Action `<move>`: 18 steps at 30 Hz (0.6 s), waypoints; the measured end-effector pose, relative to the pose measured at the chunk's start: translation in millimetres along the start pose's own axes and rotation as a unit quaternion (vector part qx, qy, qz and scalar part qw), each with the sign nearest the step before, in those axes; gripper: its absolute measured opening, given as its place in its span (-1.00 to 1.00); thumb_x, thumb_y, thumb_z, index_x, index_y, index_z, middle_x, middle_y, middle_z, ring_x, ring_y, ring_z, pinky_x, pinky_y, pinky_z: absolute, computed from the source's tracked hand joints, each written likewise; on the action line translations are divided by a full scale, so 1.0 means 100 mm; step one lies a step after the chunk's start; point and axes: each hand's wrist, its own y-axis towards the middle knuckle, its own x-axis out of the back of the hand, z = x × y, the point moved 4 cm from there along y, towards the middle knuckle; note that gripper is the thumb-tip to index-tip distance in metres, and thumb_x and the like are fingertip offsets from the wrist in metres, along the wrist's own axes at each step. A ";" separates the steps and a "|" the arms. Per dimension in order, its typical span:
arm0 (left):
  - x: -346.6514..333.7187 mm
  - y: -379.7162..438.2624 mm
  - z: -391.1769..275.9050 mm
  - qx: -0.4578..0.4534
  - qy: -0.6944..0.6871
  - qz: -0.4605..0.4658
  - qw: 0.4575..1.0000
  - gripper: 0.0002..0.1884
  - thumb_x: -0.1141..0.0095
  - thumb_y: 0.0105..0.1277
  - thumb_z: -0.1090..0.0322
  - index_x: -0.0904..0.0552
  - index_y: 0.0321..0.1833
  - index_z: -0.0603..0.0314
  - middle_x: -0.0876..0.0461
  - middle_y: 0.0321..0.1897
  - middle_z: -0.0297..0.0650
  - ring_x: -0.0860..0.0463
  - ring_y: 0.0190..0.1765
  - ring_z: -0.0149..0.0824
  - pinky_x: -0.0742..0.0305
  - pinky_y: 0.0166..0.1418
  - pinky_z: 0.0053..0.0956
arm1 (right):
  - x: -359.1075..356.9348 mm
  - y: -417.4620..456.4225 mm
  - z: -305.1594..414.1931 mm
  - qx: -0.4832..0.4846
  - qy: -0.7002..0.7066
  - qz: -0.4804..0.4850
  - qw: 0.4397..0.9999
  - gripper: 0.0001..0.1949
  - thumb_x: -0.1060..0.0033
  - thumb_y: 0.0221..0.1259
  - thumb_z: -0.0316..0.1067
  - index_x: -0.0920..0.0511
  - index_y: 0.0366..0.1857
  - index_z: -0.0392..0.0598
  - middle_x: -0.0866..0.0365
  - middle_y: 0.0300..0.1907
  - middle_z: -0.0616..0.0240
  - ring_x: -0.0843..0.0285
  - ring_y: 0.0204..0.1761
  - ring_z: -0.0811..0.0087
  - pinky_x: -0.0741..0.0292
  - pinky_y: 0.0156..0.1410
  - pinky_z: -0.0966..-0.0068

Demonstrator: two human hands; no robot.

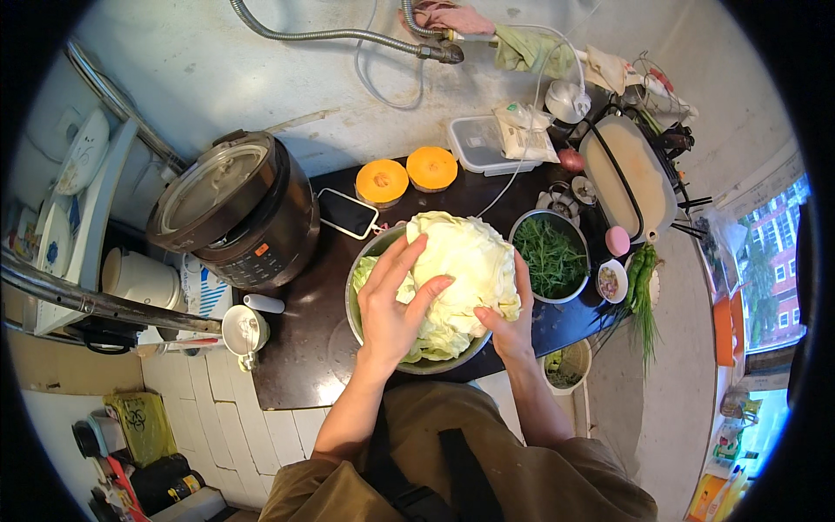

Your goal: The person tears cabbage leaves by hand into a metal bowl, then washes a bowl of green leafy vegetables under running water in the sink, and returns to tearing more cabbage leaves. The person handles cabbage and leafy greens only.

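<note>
A pale head of cabbage [466, 261] is held between both of my hands over a metal bowl [351, 310]. My left hand [391, 303] lies against its left side, fingers spread, the thumb on the leaves. On the right side, my right hand [512, 320] grips the cabbage with the thumb in front. Loose cabbage leaves [437, 342] lie in the bowl beneath it. Close by on the right stands a bowl of green leaves [551, 256]. Behind the cabbage are two orange squash halves [382, 181].
A multicooker [251, 215] and a phone [346, 213] stand left. A plastic container [489, 147], a cutting board [626, 176], a small dish [612, 281] and green peppers [642, 277] are at the right. A basket [587, 365] sits below the dark table's right edge.
</note>
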 end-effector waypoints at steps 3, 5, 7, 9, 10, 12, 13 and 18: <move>0.04 -0.05 -0.12 -0.031 0.019 -0.053 0.998 -0.75 -0.29 0.06 0.52 -0.66 -0.15 0.30 -0.61 -0.27 -0.11 -0.62 -0.27 -0.33 -0.53 -0.16 -0.55 | 0.06 -0.03 -0.02 0.025 -0.017 -0.005 1.000 -0.08 -0.38 -0.23 -0.43 -0.03 0.33 -0.21 -0.19 0.27 0.11 -0.18 0.31 0.29 -0.23 0.35 0.38; 0.02 -0.06 -0.12 0.023 -0.024 -0.045 0.998 -0.74 -0.29 0.04 0.53 -0.66 -0.17 0.30 -0.59 -0.29 -0.14 -0.60 -0.30 -0.35 -0.53 -0.18 -0.54 | 0.11 -0.03 -0.05 0.024 -0.007 -0.010 1.000 -0.07 -0.38 -0.23 -0.41 -0.01 0.34 -0.19 -0.17 0.28 0.12 -0.17 0.32 0.28 -0.23 0.35 0.37; -0.01 -0.07 -0.13 0.036 -0.070 -0.030 0.996 -0.71 -0.30 0.04 0.54 -0.64 -0.13 0.31 -0.57 -0.29 -0.17 -0.58 -0.27 -0.36 -0.50 -0.16 -0.54 | 0.15 -0.05 -0.08 0.004 0.042 -0.020 0.999 -0.06 -0.39 -0.22 -0.38 0.00 0.34 -0.17 -0.16 0.29 0.13 -0.16 0.32 0.28 -0.22 0.36 0.35; -0.02 -0.07 -0.12 0.033 -0.094 -0.021 0.995 -0.70 -0.29 0.05 0.54 -0.63 -0.11 0.35 -0.56 -0.25 -0.16 -0.56 -0.23 -0.38 -0.48 -0.12 -0.55 | 0.17 -0.07 -0.15 -0.069 0.124 -0.030 0.989 -0.05 -0.40 -0.21 -0.33 0.02 0.34 -0.15 -0.15 0.29 0.14 -0.15 0.33 0.27 -0.21 0.37 0.33; -0.02 -0.08 -0.13 0.008 -0.083 -0.030 0.996 -0.70 -0.29 0.06 0.52 -0.62 -0.11 0.36 -0.56 -0.25 -0.16 -0.56 -0.23 -0.38 -0.47 -0.12 -0.56 | 0.16 -0.08 -0.17 -0.096 0.172 -0.028 0.980 -0.05 -0.40 -0.21 -0.31 0.03 0.34 -0.14 -0.14 0.30 0.14 -0.15 0.33 0.26 -0.20 0.38 0.32; -0.02 -0.09 -0.14 -0.026 -0.063 -0.027 0.997 -0.70 -0.30 0.06 0.49 -0.62 -0.11 0.39 -0.56 -0.24 -0.17 -0.55 -0.23 -0.39 -0.46 -0.13 -0.57 | 0.14 -0.10 -0.17 -0.107 0.153 -0.020 0.982 -0.04 -0.41 -0.21 -0.28 0.04 0.35 -0.12 -0.13 0.30 0.14 -0.14 0.34 0.26 -0.19 0.38 0.31; -0.02 -0.10 -0.09 0.015 -0.115 -0.026 0.993 -0.70 -0.30 0.08 0.48 -0.62 -0.11 0.39 -0.56 -0.24 -0.18 -0.54 -0.23 -0.41 -0.45 -0.12 -0.58 | 0.13 -0.11 -0.14 -0.089 0.153 -0.009 0.984 -0.03 -0.42 -0.21 -0.26 0.05 0.35 -0.12 -0.13 0.31 0.15 -0.14 0.34 0.25 -0.18 0.39 0.31; -0.04 -0.14 0.08 0.171 -0.286 -0.016 0.943 -0.78 -0.24 0.15 0.50 -0.62 -0.15 0.41 -0.57 -0.26 -0.25 -0.51 -0.29 -0.50 -0.43 -0.13 -0.67 | 0.10 -0.10 -0.04 -0.027 0.100 -0.006 0.995 -0.02 -0.43 -0.24 -0.28 0.04 0.35 -0.11 -0.14 0.29 0.14 -0.14 0.34 0.25 -0.18 0.39 0.30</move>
